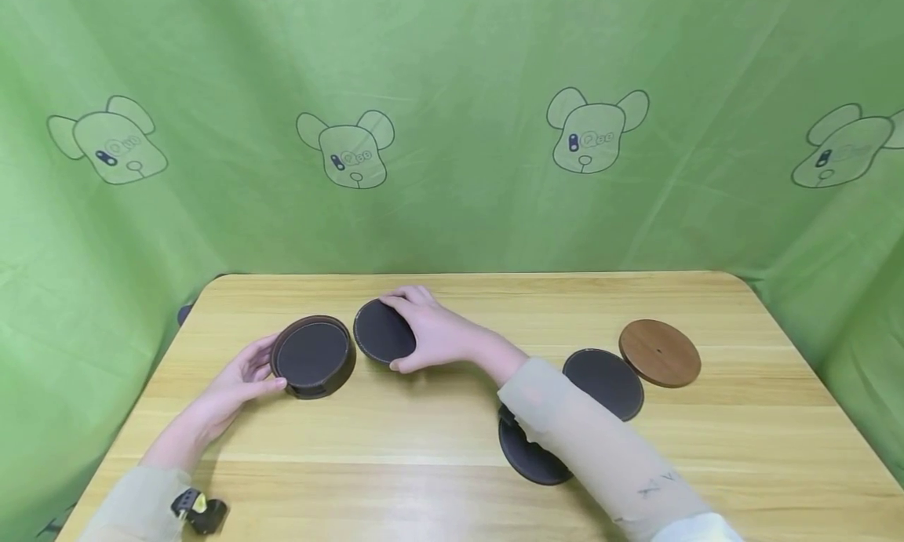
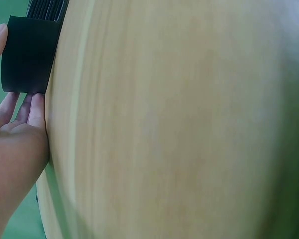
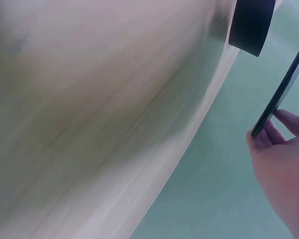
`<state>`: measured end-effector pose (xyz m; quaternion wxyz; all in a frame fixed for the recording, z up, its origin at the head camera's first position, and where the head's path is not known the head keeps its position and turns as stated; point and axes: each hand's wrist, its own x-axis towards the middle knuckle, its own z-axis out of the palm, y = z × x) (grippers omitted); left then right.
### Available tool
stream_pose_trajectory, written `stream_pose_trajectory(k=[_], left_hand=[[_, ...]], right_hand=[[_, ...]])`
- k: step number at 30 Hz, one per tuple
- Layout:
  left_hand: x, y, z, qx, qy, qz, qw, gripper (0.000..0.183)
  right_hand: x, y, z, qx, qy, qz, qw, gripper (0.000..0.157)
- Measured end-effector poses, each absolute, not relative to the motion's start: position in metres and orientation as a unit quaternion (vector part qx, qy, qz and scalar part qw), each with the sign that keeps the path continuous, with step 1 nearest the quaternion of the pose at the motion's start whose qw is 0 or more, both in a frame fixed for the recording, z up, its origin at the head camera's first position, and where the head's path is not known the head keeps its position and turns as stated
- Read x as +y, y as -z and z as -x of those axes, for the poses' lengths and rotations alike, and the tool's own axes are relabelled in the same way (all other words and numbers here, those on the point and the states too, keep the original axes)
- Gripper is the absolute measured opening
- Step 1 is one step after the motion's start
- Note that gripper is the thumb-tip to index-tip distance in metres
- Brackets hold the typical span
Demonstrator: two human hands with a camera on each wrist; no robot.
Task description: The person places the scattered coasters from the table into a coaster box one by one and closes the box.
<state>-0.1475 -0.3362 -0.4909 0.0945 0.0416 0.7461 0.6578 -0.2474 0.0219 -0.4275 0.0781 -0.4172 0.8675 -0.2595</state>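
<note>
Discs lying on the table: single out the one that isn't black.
The reddish-brown disc, farthest right in the head view. Colour sets it apart: the neighbouring disc and the lower disc, partly hidden by the right sleeve, are black.

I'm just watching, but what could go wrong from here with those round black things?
The dark disc is pinched at its edges by the right hand, so it might slip.

If brought to the round holder, it could catch on the rim, or the holder might shift if the left hand holds it loosely.

The right sleeve overlaps two loose discs in the head view; if low enough, it could nudge them.
</note>
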Motion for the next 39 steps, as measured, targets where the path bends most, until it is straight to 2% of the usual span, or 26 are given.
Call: stream_pose_trajectory(k=[30, 39], left_hand=[[-0.337, 0.489, 0.148, 0.751, -0.652, -0.034, 0.102, 0.084], [-0.337, 0.490, 0.148, 0.749, -0.654, -0.043, 0.101, 0.080]], right_hand=[[-0.056, 0.425, 0.243, 0.853, 0.210, 0.469, 0.095, 0.102], [-0.077, 0.432, 0.240, 0.860, 0.162, 0.477, 0.076, 0.103]])
